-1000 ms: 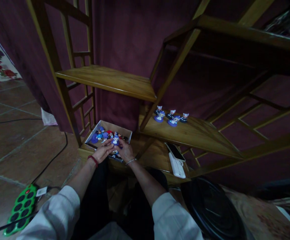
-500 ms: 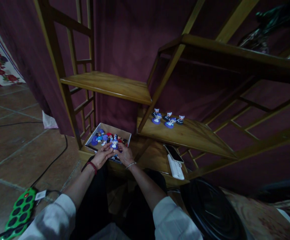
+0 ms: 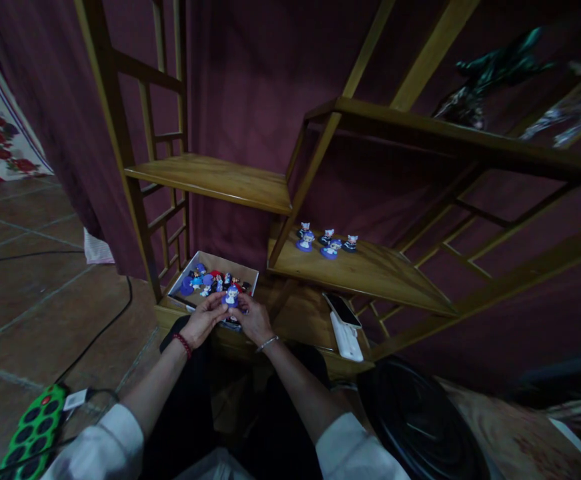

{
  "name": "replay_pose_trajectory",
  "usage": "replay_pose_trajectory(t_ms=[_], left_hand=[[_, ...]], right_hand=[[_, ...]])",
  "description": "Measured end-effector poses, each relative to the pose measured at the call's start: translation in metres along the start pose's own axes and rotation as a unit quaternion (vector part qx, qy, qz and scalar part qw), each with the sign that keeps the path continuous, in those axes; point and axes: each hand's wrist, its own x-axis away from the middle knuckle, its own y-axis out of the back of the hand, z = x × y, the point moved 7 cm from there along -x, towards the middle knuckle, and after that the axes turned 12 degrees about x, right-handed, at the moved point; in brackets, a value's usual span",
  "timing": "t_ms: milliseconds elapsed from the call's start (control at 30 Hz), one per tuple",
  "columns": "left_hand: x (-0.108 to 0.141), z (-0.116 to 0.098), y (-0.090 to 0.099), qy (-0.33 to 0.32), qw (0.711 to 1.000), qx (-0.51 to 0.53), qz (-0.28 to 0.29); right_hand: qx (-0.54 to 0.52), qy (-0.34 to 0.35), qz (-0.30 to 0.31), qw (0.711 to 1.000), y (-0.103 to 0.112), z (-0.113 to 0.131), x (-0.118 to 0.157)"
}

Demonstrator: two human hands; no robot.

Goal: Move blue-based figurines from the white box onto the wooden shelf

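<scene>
A small purple-and-white figurine (image 3: 231, 297) is held upright between both hands, over the near edge of an open box (image 3: 180, 298). My left hand (image 3: 204, 319) grips its left side, and my right hand (image 3: 253, 320) has its fingers on the right side. Inside the box lie several loose figurines (image 3: 207, 281) in purple, blue, red and black. On the wooden shelf (image 3: 370, 274) to the right stand several more: two purple-based ones (image 3: 331, 249) in front and three dark-based ones (image 3: 350, 243) behind.
A phone (image 3: 343, 310) and a white object (image 3: 347, 339) lie on the lower board at right. A higher shelf (image 3: 215, 180) hangs above the box. A black round seat (image 3: 420, 420) is at lower right, a green power strip (image 3: 35, 430) at lower left.
The camera view has shifted slightly, so the shelves appear moved left and lower. Both hands still hold the figurine, which now sits a little more to the right relative to the box.
</scene>
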Motion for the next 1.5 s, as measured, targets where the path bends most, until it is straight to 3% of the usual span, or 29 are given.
replay_pose_trajectory(t_ms=[433,767,1167,1500], left_hand=[[0.022,0.001,-0.052,-0.008,0.992,-0.100,0.083],[0.028,0.001,-0.085,-0.021,0.982,-0.167,0.082],[0.032,0.011,-0.136,-0.080,0.950,-0.231,0.192],[0.036,0.012,-0.176,-0.093,0.933,-0.258,0.232]], right_hand=[[0.014,-0.008,-0.006,1.000,0.046,0.008,0.026],[-0.015,0.009,-0.006,1.000,0.084,0.013,0.041],[-0.013,0.011,-0.030,0.999,0.142,0.022,0.059],[-0.001,-0.013,-0.051,0.999,0.180,0.021,0.066]])
